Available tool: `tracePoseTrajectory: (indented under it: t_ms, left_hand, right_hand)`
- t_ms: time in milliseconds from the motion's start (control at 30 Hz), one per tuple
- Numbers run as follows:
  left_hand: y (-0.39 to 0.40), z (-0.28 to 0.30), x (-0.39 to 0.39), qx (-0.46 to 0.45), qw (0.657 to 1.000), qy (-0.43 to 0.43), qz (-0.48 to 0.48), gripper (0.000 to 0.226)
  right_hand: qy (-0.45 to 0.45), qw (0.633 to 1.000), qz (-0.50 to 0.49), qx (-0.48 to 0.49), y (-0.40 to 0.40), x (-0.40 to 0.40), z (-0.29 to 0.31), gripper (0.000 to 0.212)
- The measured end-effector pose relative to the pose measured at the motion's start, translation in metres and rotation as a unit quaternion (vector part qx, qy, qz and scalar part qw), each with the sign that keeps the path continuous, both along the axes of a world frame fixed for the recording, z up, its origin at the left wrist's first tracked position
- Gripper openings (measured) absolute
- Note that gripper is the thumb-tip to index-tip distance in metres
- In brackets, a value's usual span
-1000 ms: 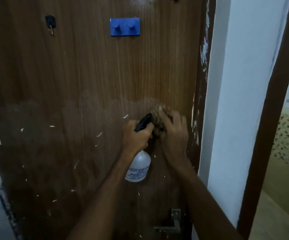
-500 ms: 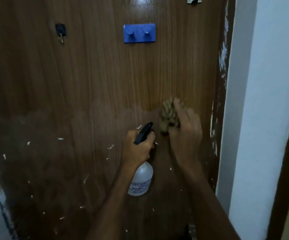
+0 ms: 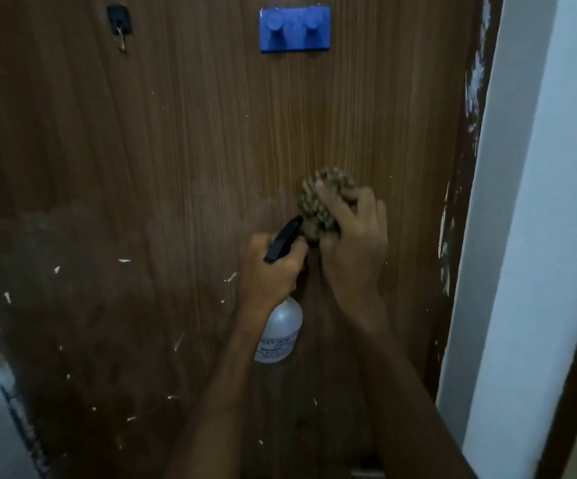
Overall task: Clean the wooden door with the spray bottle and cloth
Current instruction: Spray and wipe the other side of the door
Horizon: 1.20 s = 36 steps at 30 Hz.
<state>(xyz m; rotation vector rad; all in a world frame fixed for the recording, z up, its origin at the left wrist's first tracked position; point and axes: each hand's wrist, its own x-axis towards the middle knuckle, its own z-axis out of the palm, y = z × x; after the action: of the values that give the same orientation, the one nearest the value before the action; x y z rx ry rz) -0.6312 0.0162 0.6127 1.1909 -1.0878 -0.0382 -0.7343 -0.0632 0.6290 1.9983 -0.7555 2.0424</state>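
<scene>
Wiping stage. The door (image 3: 176, 167) fills the frame, its long axis vertical. At centre right the right hand (image 3: 352, 243) grips a bunched cloth (image 3: 318, 202) against the panel. Just left and slightly below it, the left hand (image 3: 270, 271) is wrapped round the neck of the bottle (image 3: 280, 337), which hangs body down, nozzle near the cloth. Pale flecks lie mostly in the lower left, so the left hand is nearer them; the cloth would likely travel left and down.

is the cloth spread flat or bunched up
Bunched up: the cloth is a crumpled wad gripped in the right hand against the door.
</scene>
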Motion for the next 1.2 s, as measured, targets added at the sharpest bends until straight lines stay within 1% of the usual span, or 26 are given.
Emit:
tracePoseTrajectory:
  t_ms: [67,100,167,233,300,333,400,500,567,633,700,767,800,833,867,933,1000,1067,1200]
  left_hand:
    - [0.002,-0.001,0.003,-0.009,0.999,-0.025,0.020,0.048]
    - [0.004,-0.002,0.005,-0.011,0.999,-0.038,0.033,0.048]
    - [0.009,-0.004,0.009,-0.008,0.997,-0.053,0.047,0.046]
    - [0.014,-0.006,0.016,0.001,0.997,-0.051,0.054,0.046]
    - [0.017,-0.002,0.024,-0.003,0.997,-0.055,0.060,0.047]
    - [0.018,-0.002,0.027,-0.005,0.997,-0.052,0.064,0.047]
    - [0.025,0.000,0.031,-0.005,0.998,-0.035,0.059,0.047]
    - [0.029,-0.003,0.042,-0.006,0.997,-0.043,0.061,0.048]
    - [0.031,0.000,0.053,-0.002,0.998,-0.046,0.052,0.048]
    - [0.034,0.003,0.064,-0.005,0.998,-0.037,0.043,0.048]
    - [0.040,0.005,0.074,-0.009,0.999,-0.031,0.030,0.048]
    - [0.045,0.007,0.082,-0.005,0.999,-0.038,0.017,0.047]
    - [0.047,0.006,0.086,-0.003,0.999,-0.039,0.015,0.046]
    - [0.049,0.007,0.088,-0.004,0.999,-0.039,0.015,0.046]
    - [0.052,0.006,0.089,-0.007,0.999,-0.037,0.015,0.045]
    - [0.056,0.004,0.094,-0.014,0.998,-0.055,0.021,0.044]
    - [0.060,0.001,0.101,-0.014,0.996,-0.075,0.036,0.044]
    - [0.065,0.000,0.107,-0.016,0.996,-0.072,0.048,0.045]
    - [0.075,0.005,0.118,-0.020,0.993,-0.087,0.076,0.045]
  right_hand:
    - [-0.017,1.000,0.000,0.005,0.000,0.010,0.019,0.050]
    - [-0.019,1.000,-0.005,0.002,0.003,0.014,0.015,0.048]
    - [-0.012,1.000,-0.001,0.010,0.012,0.019,-0.022,0.044]
    - [0.000,0.998,0.029,0.060,0.029,0.021,-0.074,0.042]
    - [-0.007,0.995,0.048,0.086,0.040,0.022,-0.104,0.043]
    - [-0.007,0.994,0.059,0.088,0.038,0.024,-0.102,0.045]
    - [-0.005,0.994,0.071,0.077,0.033,0.030,-0.072,0.049]
    - [-0.027,0.998,0.042,0.047,0.033,0.052,-0.001,0.054]
    - [-0.033,0.998,0.033,0.043,0.036,0.067,0.019,0.058]
    - [-0.033,0.999,0.024,0.034,0.039,0.074,0.001,0.050]
    - [-0.022,0.999,0.031,0.038,0.049,0.076,-0.042,0.044]
    - [-0.028,0.997,0.045,0.059,0.064,0.076,-0.076,0.042]
    - [-0.031,0.996,0.051,0.070,0.068,0.078,-0.077,0.043]
    - [-0.032,0.995,0.056,0.077,0.068,0.080,-0.064,0.044]
    - [-0.028,0.996,0.046,0.074,0.066,0.084,-0.045,0.046]
    - [-0.029,0.999,0.012,0.035,0.060,0.098,0.003,0.048]
    - [-0.041,0.999,0.006,0.027,0.057,0.111,0.032,0.053]
    - [-0.037,0.999,0.005,0.026,0.064,0.118,0.022,0.055]
    - [-0.004,0.998,0.037,0.056,0.088,0.127,-0.057,0.040]
